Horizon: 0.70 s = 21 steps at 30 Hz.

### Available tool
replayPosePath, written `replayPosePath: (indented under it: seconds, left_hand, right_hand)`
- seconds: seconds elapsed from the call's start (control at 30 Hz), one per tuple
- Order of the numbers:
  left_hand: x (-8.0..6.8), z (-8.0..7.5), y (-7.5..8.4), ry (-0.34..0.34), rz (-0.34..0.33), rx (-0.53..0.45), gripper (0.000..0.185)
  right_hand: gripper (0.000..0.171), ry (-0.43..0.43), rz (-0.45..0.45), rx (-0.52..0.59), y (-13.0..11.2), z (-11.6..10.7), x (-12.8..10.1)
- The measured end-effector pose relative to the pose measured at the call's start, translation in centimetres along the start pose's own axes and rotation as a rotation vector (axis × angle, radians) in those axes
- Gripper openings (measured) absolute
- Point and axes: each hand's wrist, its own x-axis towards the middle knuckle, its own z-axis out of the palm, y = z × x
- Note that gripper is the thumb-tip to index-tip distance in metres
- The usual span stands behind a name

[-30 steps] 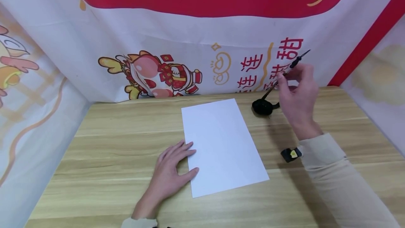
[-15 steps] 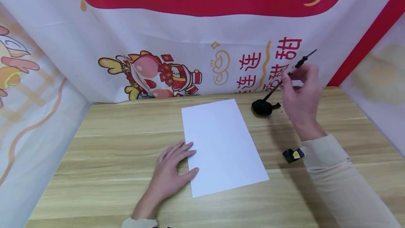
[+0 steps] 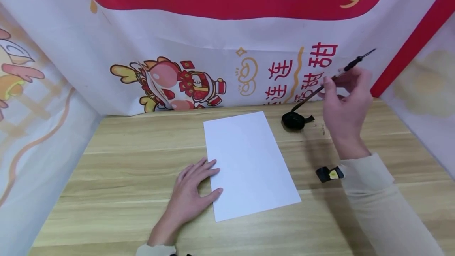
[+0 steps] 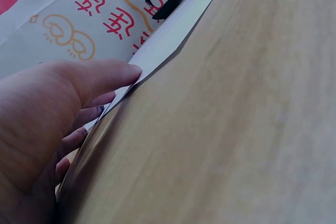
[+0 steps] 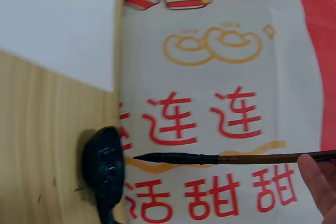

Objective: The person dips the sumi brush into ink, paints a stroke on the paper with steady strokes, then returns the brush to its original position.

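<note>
We saw right hand [image 3: 346, 102] pinching brush [image 3: 332, 78] above ink dish [image 3: 293, 121] (tip loaded); left hand [image 3: 190, 194] flat, steadying paper [image 3: 249, 163], blank on worktop [image 3: 124, 161].

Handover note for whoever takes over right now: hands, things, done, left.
Left hand: flat on the table, fingertips on the left edge of the white paper, pinning it.
Right hand: pinches the brush mid-shaft, tilted, with its black tip just over the black ink dish at the table's far side.
Small black item with a yellow mark lies by the right sleeve.
Done: brush is at the ink; the paper lies flat.
Left: the paper is blank, no stroke on it.
</note>
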Motion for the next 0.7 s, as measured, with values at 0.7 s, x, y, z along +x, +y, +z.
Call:
replayPosePath:
  seconds: [0.7]
  left_hand:
    - [0.0,0.2,-0.2,-0.004,-0.001,-0.006,0.052]
  right_hand:
    - [0.033,0.256,0.308,0.551,-7.9,-0.1,-6.8]
